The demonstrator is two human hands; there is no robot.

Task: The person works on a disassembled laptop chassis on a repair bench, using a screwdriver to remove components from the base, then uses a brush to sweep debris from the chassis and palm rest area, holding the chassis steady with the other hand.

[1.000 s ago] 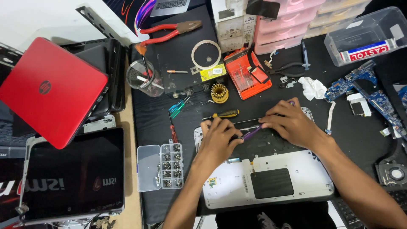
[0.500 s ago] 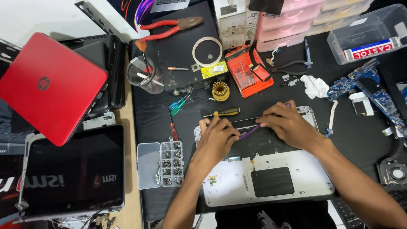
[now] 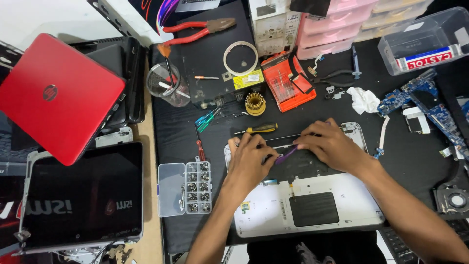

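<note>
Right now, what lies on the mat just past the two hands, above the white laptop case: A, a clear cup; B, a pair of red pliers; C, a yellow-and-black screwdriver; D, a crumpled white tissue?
C: the yellow-and-black screwdriver lies flat just beyond the left hand and right hand, by the top edge of the white laptop case.

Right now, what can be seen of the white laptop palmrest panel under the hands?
The white laptop palmrest panel lies flat on the black mat, underside up, with a dark rectangular touchpad back and a black keyboard area beneath the hands. The left hand and right hand press on its upper part, with a purple pry tool between them.
</note>
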